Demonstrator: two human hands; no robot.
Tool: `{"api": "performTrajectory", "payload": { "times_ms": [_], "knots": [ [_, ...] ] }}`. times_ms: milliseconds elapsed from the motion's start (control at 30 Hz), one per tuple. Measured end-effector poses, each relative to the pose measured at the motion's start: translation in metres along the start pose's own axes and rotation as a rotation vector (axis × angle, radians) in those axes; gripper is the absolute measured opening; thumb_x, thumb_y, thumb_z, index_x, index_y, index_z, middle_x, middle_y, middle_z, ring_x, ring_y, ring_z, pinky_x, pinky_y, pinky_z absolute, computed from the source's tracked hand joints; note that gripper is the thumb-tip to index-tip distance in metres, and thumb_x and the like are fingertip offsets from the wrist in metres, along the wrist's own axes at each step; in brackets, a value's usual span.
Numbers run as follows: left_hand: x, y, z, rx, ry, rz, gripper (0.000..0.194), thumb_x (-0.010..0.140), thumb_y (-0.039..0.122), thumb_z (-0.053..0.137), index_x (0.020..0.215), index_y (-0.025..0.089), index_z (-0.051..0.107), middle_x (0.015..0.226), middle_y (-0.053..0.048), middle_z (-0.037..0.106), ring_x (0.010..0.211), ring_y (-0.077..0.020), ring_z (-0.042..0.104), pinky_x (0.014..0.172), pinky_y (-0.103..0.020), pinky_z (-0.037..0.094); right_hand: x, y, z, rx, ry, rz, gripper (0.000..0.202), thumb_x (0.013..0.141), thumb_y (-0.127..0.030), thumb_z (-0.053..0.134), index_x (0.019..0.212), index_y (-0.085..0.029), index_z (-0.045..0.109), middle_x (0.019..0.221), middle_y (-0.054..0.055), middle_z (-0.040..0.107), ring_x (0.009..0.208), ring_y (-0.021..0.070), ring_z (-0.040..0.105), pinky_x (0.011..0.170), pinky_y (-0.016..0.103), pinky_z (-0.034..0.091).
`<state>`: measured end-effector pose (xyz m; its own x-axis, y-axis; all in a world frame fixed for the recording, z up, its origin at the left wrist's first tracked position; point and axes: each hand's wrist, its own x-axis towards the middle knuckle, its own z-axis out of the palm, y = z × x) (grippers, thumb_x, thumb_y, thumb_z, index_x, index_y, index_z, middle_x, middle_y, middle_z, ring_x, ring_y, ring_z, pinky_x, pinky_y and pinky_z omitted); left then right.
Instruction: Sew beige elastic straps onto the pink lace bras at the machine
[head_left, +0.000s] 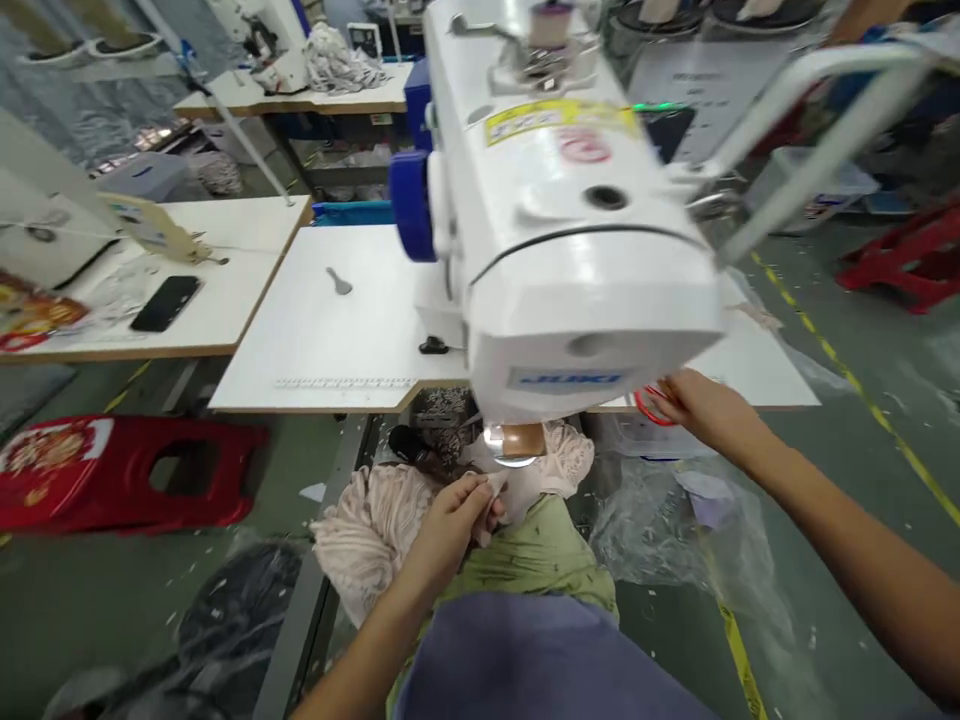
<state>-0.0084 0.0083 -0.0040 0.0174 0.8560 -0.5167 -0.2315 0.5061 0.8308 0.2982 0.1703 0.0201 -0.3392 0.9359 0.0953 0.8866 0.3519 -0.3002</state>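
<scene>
My left hand (457, 510) is closed in a pinch on a piece of pale pink fabric (525, 490) below the sewing machine's head. A bunched strip of the same pale fabric (371, 540) lies to the left of that hand, over my lap. My right hand (701, 405) is closed around red-handled scissors (654, 405) at the front edge of the white table, right of the machine; their blades are hidden. The white sewing machine (585, 260) stands between and above both hands, and its needle area is out of sight.
A small grey tool (339, 282) lies on the white worktable (330, 330). On the left table rests a black phone (166, 303). Red stools (127, 470) stand on the floor at both sides. Clear plastic sheeting (652, 530) lies beneath the right arm.
</scene>
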Motion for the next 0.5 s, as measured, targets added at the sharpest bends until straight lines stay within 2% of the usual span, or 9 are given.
{"api": "performTrajectory", "payload": {
  "times_ms": [67,100,167,233,300,400,500],
  "knots": [
    [0.001,0.000,-0.002,-0.067,0.020,-0.013,0.042,0.068,0.057,0.068,0.074,0.017,0.058,0.064,0.001,0.055,0.054,-0.0091,0.045,0.052,-0.022,0.034,-0.034,-0.011,0.002,0.136,-0.063,0.033,0.024,0.089,-0.034,0.053,0.105,-0.018,0.062,0.074,0.007,0.068,0.054,0.0173,0.060,0.049,0.029,0.047],
    [0.001,0.000,-0.003,-0.092,0.026,-0.018,0.043,0.068,0.057,0.069,0.075,0.016,0.059,0.064,0.002,0.055,0.054,-0.0087,0.045,0.052,-0.022,0.034,-0.052,-0.020,0.003,0.211,-0.105,0.049,0.029,0.090,-0.034,0.050,0.112,-0.019,0.059,0.074,0.006,0.068,0.052,0.0170,0.060,0.046,0.029,0.047],
    [0.001,0.001,-0.004,-0.124,0.030,-0.025,0.043,0.068,0.056,0.070,0.077,0.015,0.060,0.064,0.002,0.055,0.054,-0.0081,0.045,0.052,-0.021,0.034,-0.087,-0.043,0.006,0.310,-0.207,-0.036,0.033,0.087,-0.032,0.051,0.118,-0.022,0.058,0.078,0.005,0.068,0.052,0.0166,0.060,0.043,0.027,0.047],
    [0.001,0.002,-0.005,-0.131,0.025,-0.028,0.042,0.069,0.055,0.070,0.076,0.016,0.059,0.064,0.002,0.056,0.054,-0.0076,0.045,0.053,-0.021,0.035,-0.111,-0.068,0.011,0.339,-0.279,-0.151,0.034,0.085,-0.031,0.056,0.119,-0.026,0.058,0.093,0.007,0.070,0.056,0.0157,0.061,0.044,0.026,0.049],
    [0.000,0.004,-0.006,-0.117,0.014,-0.027,0.040,0.071,0.055,0.070,0.073,0.016,0.059,0.064,0.002,0.056,0.055,-0.0074,0.045,0.054,-0.021,0.035,-0.121,-0.091,0.017,0.329,-0.307,-0.232,0.034,0.087,-0.030,0.057,0.120,-0.028,0.058,0.105,0.008,0.069,0.056,0.0135,0.061,0.044,0.025,0.050],
    [-0.002,0.004,-0.007,-0.078,-0.007,-0.022,0.040,0.074,0.054,0.069,0.068,0.016,0.059,0.065,0.001,0.057,0.055,-0.0074,0.046,0.055,-0.021,0.035,-0.116,-0.110,0.025,0.290,-0.277,-0.281,0.031,0.092,-0.032,0.053,0.122,-0.025,0.057,0.109,0.010,0.068,0.056,0.0127,0.063,0.045,0.026,0.052],
    [-0.001,0.001,-0.008,-0.048,-0.023,-0.015,0.039,0.077,0.052,0.067,0.066,0.015,0.059,0.065,0.000,0.058,0.056,-0.0081,0.046,0.055,-0.022,0.035,-0.104,-0.117,0.031,0.267,-0.251,-0.336,0.029,0.093,-0.031,0.052,0.121,-0.023,0.057,0.110,0.011,0.069,0.073,0.0181,0.070,0.054,0.029,0.057]
  ]
}}
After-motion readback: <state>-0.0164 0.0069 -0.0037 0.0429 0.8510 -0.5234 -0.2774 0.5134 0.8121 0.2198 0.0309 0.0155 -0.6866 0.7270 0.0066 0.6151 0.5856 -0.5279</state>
